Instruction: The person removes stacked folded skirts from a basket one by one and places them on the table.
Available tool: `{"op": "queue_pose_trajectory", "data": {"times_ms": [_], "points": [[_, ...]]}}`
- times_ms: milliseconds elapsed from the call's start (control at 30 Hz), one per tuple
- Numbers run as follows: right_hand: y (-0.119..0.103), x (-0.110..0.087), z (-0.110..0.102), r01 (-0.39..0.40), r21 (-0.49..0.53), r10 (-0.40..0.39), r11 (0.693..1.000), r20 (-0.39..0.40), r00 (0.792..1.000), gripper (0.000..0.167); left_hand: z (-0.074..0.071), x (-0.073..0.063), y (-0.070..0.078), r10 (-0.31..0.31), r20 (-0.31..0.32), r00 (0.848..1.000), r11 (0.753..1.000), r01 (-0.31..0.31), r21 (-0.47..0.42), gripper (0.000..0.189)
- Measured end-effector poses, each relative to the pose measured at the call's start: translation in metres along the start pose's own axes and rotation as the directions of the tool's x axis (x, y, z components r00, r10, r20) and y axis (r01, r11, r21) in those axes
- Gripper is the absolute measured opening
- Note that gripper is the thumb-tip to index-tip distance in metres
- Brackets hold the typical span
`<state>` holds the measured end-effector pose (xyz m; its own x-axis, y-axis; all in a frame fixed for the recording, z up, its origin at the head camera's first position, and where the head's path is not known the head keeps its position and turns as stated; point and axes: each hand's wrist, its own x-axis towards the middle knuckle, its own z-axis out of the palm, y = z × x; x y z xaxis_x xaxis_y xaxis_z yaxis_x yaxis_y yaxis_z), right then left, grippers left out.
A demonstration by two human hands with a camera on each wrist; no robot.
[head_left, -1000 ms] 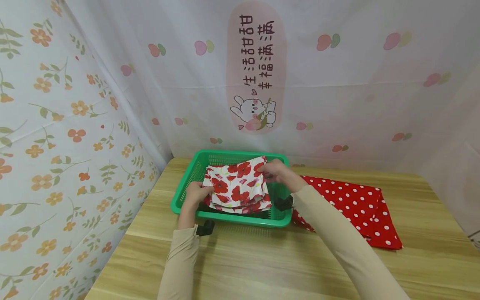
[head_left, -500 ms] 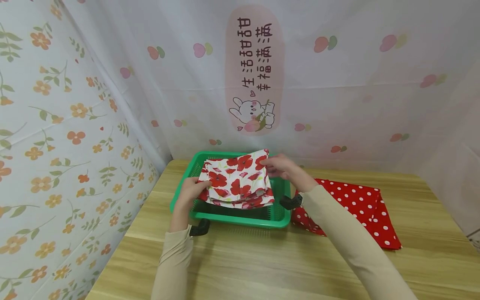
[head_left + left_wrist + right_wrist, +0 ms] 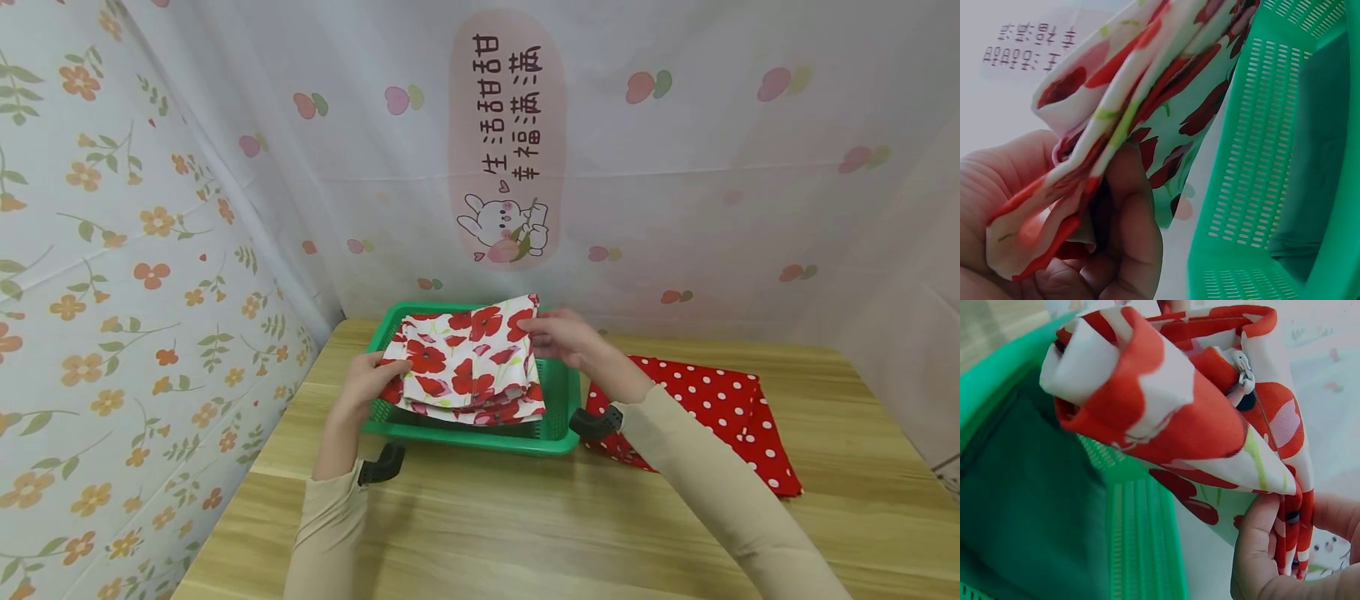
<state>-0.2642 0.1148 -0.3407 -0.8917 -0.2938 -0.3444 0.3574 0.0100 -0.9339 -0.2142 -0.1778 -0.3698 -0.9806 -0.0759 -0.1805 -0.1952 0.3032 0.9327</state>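
Observation:
A folded floral cloth (image 3: 472, 358), white with red poppies, is held up over the green plastic basket (image 3: 480, 440). My left hand (image 3: 362, 385) pinches its left edge, thumb on top and fingers curled beneath. At the opposite edge, my right hand (image 3: 566, 337) pinches the stacked layers between thumb and fingers. A metal zip pull (image 3: 1244, 370) shows on the cloth in the right wrist view. Inside the basket lies something dark green (image 3: 1029, 500), apparently fabric, which the cloth mostly hides in the head view.
To the right of the basket, a folded red cloth with white dots (image 3: 712, 408) lies on the wooden table (image 3: 510, 525). A printed white curtain (image 3: 360, 150) hangs behind the table, and a flowered one (image 3: 135, 275) at the left.
Both hands have raised the floral cloth out of the basket. My left hand has shifted left and my right hand slightly right, while the basket and dotted cloth stay put.

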Motion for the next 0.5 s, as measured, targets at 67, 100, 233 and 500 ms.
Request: {"op": "queue_pose_trajectory", "data": {"times_ms": [67,100,233,500], "points": [[0.000,-0.004,0.002,0.008,0.011,-0.008,1.000,0.005,1.000,0.052,-0.003,-0.004,0.001,-0.003,0.004,1.000,1.000,0.003,-0.001,0.040],[0.000,-0.006,0.003,0.011,0.012,-0.011,1.000,0.007,1.000,0.052,-0.005,-0.007,0.001,-0.003,0.004,1.000,1.000,0.003,-0.002,0.039],[0.001,-0.015,0.008,0.027,0.014,-0.027,1.000,0.028,0.999,0.056,-0.010,-0.018,0.002,0.010,0.007,1.000,1.000,-0.010,-0.011,0.039],[0.011,-0.032,0.017,0.049,0.017,-0.050,0.999,0.084,0.995,0.055,-0.021,-0.041,-0.003,0.032,0.006,0.999,0.999,-0.032,-0.031,0.037]]}}
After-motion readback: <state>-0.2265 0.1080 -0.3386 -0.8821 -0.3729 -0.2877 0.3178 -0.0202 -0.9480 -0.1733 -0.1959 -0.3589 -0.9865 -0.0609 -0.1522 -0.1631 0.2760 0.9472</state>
